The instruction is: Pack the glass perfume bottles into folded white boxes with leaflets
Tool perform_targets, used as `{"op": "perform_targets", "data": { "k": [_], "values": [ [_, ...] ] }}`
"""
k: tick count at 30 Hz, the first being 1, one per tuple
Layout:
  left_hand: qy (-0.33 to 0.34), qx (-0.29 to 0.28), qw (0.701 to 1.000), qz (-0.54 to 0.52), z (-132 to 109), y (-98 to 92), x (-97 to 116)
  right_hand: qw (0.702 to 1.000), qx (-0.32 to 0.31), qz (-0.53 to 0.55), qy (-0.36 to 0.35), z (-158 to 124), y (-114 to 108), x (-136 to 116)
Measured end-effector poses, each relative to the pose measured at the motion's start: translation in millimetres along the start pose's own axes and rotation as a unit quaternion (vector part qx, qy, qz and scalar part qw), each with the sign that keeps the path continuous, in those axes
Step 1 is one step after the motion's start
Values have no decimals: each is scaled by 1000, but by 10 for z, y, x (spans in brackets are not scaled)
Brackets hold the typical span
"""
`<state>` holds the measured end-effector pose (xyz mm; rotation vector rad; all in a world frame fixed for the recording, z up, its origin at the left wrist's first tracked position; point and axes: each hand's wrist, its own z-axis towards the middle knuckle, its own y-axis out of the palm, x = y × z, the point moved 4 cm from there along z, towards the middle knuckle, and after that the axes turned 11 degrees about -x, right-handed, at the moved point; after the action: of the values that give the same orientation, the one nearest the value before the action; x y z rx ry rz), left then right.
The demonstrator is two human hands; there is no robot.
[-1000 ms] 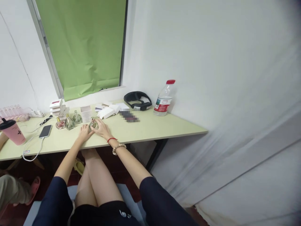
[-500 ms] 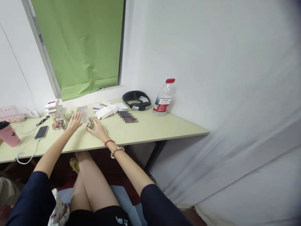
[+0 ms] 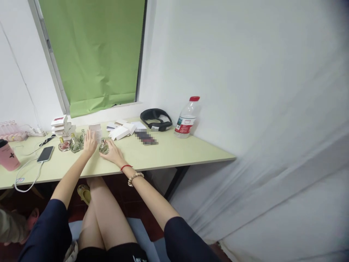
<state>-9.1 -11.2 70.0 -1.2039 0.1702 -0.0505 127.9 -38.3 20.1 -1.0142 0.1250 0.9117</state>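
My right hand [image 3: 113, 154] is closed around a small round glass perfume bottle [image 3: 103, 147], which stands upright at the tabletop with its neck up. Just left of it, my left hand [image 3: 90, 142] has its fingers stretched out and apart, holding nothing that I can see. Behind those fingers is a pale, partly see-through packaging piece [image 3: 95, 127], partly hidden. Left of my left hand stand more perfume bottles: one with pinkish contents [image 3: 64, 146], a greenish one [image 3: 75, 146], and a clear one [image 3: 83, 137] partly covered by the hand.
White boxes [image 3: 59, 125] are stacked at the back left, and opened white cartons [image 3: 120, 131] lie behind my right hand. A black headset [image 3: 156, 119] and a water bottle [image 3: 185, 122] stand farther right. A charging phone [image 3: 45, 154] and pink cup [image 3: 9, 157] are left. Someone is partly visible lower left.
My left hand has moved right, away from the standing bottles and closer to the bottle in my right hand. The right hand keeps its hold; the view has shifted slightly.
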Motion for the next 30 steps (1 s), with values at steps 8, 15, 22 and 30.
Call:
{"op": "perform_targets", "data": {
  "k": [8,15,22,30],
  "values": [
    [-55,-2,998,7,85,-110,-73,1000,-13,20,-13,29,44,30],
    [-47,-62,997,23,35,-82,-126,1000,-17,15,-6,31,71,46],
    [-16,-85,996,-7,44,17,-142,999,-18,28,-6,5,56,43],
    [49,-6,996,-73,-176,292,5,1000,-27,12,2,-5,54,36]
  ]
}}
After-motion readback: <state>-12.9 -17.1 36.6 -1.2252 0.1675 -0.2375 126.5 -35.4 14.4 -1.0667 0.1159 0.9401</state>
